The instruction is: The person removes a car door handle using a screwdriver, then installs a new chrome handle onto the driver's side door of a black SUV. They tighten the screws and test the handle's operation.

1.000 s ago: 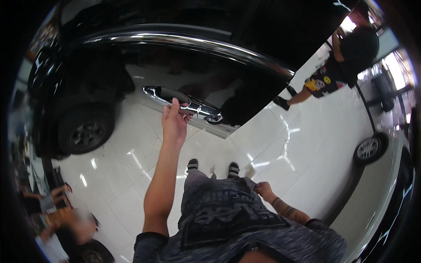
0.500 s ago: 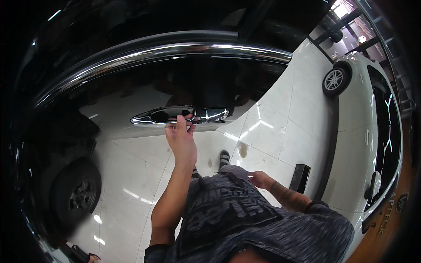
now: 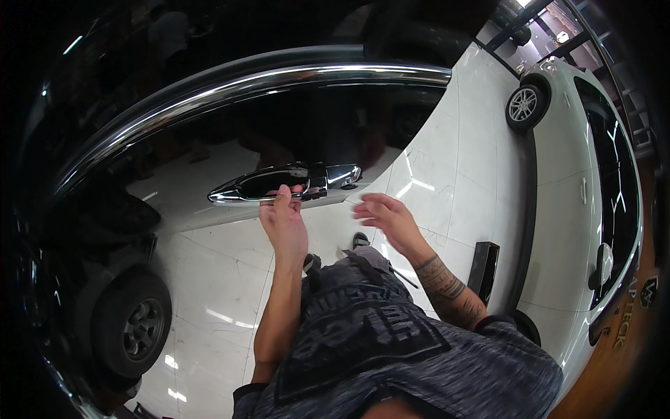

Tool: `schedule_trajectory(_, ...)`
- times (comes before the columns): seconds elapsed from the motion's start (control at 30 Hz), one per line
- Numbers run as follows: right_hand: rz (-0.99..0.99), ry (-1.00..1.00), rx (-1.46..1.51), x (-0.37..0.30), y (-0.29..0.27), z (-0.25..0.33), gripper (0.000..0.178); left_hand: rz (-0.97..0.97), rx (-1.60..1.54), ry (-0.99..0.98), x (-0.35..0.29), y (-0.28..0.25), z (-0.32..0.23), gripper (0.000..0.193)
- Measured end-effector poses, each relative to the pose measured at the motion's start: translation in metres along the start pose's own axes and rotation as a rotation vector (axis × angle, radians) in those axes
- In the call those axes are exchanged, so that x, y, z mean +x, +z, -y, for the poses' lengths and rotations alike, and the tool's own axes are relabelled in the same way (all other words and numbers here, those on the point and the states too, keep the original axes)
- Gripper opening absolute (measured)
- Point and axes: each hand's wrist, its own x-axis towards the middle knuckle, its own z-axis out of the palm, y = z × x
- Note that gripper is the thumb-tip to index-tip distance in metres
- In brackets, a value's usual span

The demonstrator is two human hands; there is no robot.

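A chrome car door handle (image 3: 241, 193) is fixed on the glossy black car door (image 3: 328, 126) in front of me. My left hand (image 3: 283, 227) grips the handle from below, its thumb on the outer face and its fingers curled in behind the bar. To the right, my right hand (image 3: 388, 218) hangs in the air near the handle's right end, apart from it. Its fingers are stretched out, slightly blurred, with nothing in them.
A chrome trim strip (image 3: 307, 74) runs along the door above the handle. The black car's wheel (image 3: 143, 328) is at lower left. A white car (image 3: 558, 230) stands on the right, beside a black box-shaped object (image 3: 484, 269) on the pale tiled floor (image 3: 453, 167).
My right hand has risen from beside my waist toward the right end of the handle. My left hand stays on the handle. The view has shifted slightly.
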Motion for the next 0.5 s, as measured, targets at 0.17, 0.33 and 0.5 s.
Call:
schedule_trajectory(0.17,0.053,0.257,0.514,0.017,0.066,0.036,0.036,0.009,0.023,0.044,0.000,-0.001,-0.001,0.010)
schedule_trajectory(0.33,-0.177,0.222,0.460,0.030,0.096,0.035,0.034,-0.020,0.009,0.051,-0.003,0.002,0.001,0.013)
schedule_trajectory(0.5,-0.212,0.178,0.574,0.032,0.093,0.029,0.029,-0.006,0.023,0.057,0.002,-0.003,0.003,0.012)
